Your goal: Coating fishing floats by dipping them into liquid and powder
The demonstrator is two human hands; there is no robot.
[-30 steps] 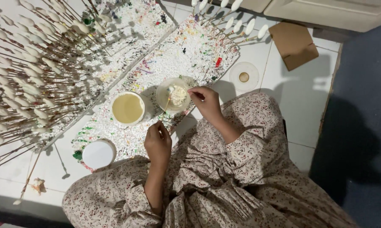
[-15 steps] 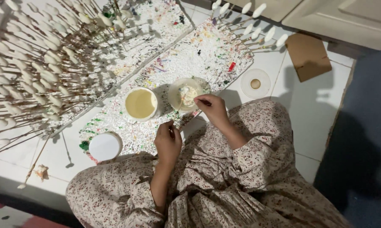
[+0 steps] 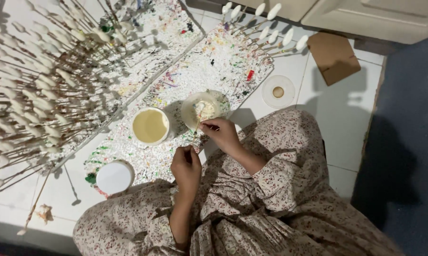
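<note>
A thin stick (image 3: 195,127) is pinched by both hands, left hand (image 3: 185,167) and right hand (image 3: 222,134), over the small bowl (image 3: 206,106); many coated sticks (image 3: 38,90) are stood up already.

A: What's the person wearing?
B: One loose garment, cream or beige base, dense small floral print in reddish-brown and dark specks. Same fabric across torso, lap and both arms.
A: Sleeves?
B: Long, full, gathered. Left sleeve (image 3: 128,232) has a banded cuff (image 3: 159,232) with a ruffled edge. Right sleeve (image 3: 275,175) ends in a similar gathered cuff below the wrist.
A: Hands?
B: Left hand (image 3: 186,167) and right hand (image 3: 223,135) both bare. No gloves, rings or watch visible.
A: Fasteners?
B: A few small pale buttons (image 3: 230,246) down the front, near the bottom edge. Fabric lies in heavy folds over the knees.
</note>
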